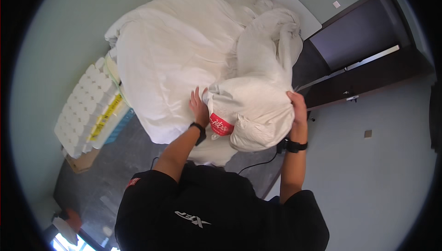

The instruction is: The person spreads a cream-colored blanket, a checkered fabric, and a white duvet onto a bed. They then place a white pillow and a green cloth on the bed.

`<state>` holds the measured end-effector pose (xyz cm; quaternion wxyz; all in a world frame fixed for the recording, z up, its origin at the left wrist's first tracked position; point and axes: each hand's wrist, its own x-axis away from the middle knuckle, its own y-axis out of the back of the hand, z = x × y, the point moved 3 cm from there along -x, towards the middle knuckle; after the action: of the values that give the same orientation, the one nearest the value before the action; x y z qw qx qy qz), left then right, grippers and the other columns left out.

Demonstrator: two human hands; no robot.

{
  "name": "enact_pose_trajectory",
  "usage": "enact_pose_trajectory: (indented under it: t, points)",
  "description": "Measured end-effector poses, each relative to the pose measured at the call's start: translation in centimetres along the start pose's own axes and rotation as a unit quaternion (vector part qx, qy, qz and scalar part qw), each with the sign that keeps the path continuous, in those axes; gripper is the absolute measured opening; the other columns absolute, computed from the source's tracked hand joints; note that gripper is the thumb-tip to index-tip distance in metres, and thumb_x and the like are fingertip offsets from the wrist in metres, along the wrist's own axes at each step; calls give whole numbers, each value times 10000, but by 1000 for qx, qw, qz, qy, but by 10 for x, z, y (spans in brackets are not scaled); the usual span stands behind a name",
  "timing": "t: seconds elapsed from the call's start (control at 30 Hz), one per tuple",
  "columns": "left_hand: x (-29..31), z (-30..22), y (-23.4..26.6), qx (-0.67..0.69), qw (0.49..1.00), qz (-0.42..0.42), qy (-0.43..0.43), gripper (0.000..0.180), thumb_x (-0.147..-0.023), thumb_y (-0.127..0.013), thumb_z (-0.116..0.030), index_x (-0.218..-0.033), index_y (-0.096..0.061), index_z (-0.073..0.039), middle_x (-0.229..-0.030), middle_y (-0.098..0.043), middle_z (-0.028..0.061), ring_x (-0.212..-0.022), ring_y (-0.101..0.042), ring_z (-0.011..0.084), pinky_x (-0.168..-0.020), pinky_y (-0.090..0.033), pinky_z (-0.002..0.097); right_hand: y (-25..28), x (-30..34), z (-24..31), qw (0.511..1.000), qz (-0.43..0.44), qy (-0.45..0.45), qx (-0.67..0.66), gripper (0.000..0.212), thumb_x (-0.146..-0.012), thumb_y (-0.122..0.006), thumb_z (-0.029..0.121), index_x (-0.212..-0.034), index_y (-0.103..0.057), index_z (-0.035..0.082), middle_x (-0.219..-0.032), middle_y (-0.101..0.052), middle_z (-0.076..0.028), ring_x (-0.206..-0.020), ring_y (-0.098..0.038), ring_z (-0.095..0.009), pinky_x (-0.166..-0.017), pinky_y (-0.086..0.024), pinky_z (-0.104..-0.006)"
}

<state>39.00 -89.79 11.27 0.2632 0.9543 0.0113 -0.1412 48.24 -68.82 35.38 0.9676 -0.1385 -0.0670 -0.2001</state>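
Note:
A bunched white quilt (248, 96) with a red label patch on its near left side lies in front of me. My right hand (298, 106) grips its right edge, thumb on top and the other fingers partly hidden. My left hand (199, 108) is at the bunch's left edge, fingers spread and holding nothing. Beneath and behind the bunch spreads a large white duvet (170, 53), rumpled and hanging down at the near left. A twisted length of white cloth (260, 43) runs from the bunch to the far right.
Plastic-wrapped paper rolls (87, 108) are stacked at the left, with a cardboard piece (83, 161) under them. A white board (285, 2) stands at the far right. Beyond it is a dark framed panel (363, 34). A black cable (260, 162) crosses the dark floor (106, 177).

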Motion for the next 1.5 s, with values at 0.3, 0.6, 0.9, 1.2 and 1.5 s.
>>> enact_pose_trajectory:
  t: [0.3,0.6,0.9,1.2,1.5]
  points:
    - [-137,48,215,-30,955,-213,-205,84,-706,-441,-60,-718,-483,11,-708,-497,177,-685,-464,375,-608,-366,451,12,35,-131,950,28,69,304,224,-817,-537,175,-678,-599,11,-631,-534,66,-587,-451,-39,-544,-381,-201]
    - [17,205,211,-157,971,101,149,281,-748,-541,-243,-859,-577,12,-819,-579,196,-782,-540,362,-701,-428,403,78,137,-490,690,293,-108,653,337,-717,-450,304,-852,-627,52,-919,-603,-147,-799,-575,-292,-821,-414,-369]
    - [17,136,146,-382,858,308,-155,883,-572,-654,-242,-1331,-214,-145,-1414,-93,50,-1299,-28,304,-934,-215,583,42,132,-460,902,-68,-266,334,242,-722,-586,261,-864,-581,65,-776,-585,-134,-581,-550,-251,-636,-477,-333]
    - [-62,258,65,-208,701,680,-42,790,-642,-650,-429,-1291,-324,-118,-1379,-219,67,-1271,-144,316,-980,-260,464,-87,32,-398,808,-258,-530,17,660,-717,-578,534,-1142,-463,42,-1111,-436,-140,-837,-497,-285,-715,-454,-370]
    - [-151,98,116,91,746,657,56,352,-700,-637,-311,-865,-589,-4,-796,-618,108,-761,-586,191,-668,-445,306,-195,-94,-276,958,-191,-190,-97,398,-769,-621,178,-987,-475,-121,-939,-570,-158,-841,-563,-190,-706,-466,-287]
